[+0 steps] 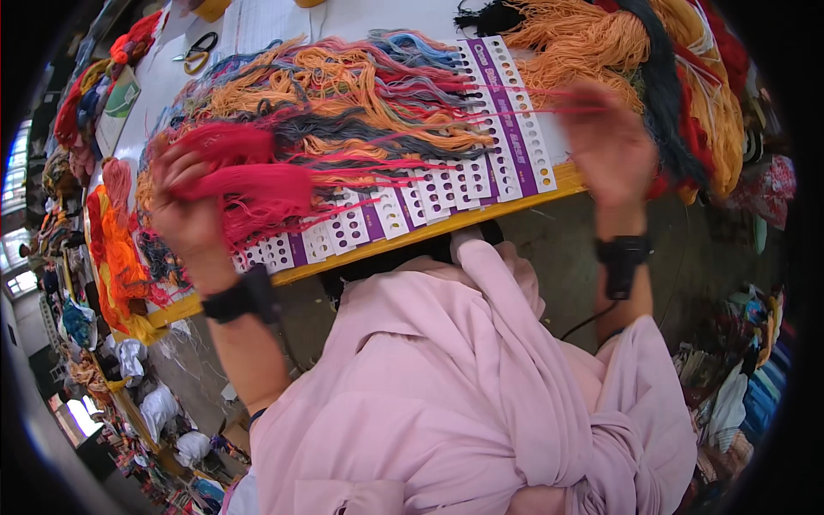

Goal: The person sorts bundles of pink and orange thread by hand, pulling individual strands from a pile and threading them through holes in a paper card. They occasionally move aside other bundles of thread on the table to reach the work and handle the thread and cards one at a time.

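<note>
My left hand [184, 193] is closed round a loose bundle of crimson thread [249, 184] above the table's front left part. Thin red strands stretch rightward to my right hand [611, 146], raised over the right end of the cards. Its fingers are smeared by motion, but the strands end in them. Between my hands lie overlapping white and purple cards [522, 154] with rows of punched holes along their edges. Hanks of orange, grey, blue and pink thread [335, 86] are looped through the cards and spread over the table.
Thick orange yarn hanks [584, 39] and a dark grey hank [657, 94] lie at the right. Scissors [201, 53] rest at the back left. Bright orange thread [120, 249] hangs over the left edge. A yellow strip [369, 251] runs along the table's front. Bundles crowd the floor.
</note>
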`<state>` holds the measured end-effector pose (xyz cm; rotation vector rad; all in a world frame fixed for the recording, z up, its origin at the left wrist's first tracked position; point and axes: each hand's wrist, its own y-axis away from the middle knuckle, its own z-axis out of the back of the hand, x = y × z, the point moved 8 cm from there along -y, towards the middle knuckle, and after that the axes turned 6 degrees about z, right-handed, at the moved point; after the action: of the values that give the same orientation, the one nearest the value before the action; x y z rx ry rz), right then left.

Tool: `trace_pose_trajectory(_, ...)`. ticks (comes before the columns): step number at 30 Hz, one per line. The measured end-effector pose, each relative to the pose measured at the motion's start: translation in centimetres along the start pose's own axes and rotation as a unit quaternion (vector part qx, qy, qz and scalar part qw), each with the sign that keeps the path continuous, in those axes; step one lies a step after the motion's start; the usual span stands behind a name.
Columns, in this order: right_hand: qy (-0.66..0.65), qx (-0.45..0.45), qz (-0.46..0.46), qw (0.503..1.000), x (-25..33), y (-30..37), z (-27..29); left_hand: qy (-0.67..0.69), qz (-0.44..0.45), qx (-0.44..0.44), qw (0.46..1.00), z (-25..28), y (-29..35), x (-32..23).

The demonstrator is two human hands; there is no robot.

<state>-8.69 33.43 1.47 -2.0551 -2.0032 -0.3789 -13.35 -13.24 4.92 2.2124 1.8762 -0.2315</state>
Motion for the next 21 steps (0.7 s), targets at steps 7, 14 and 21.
trace_pose_trajectory(7, 0.581, -0.184, 0.473, 0.637, 34.2, 9.1, 7.1, -0.210, -0.103, -0.045, 0.971, 0.9, 1.2, -11.5)
trace_pose_trajectory(14, 0.733, 0.228, -0.020, 0.640, -5.3, 1.1, -0.8, -0.402, 0.335, -0.095, 0.847, 0.6, 2.0, 23.4)
trace_pose_trajectory(21, 0.728, 0.228, -0.124, 0.634, -7.7, 0.5, 1.7, -0.372, 0.452, -0.128, 0.800, 3.1, 1.3, 27.1)
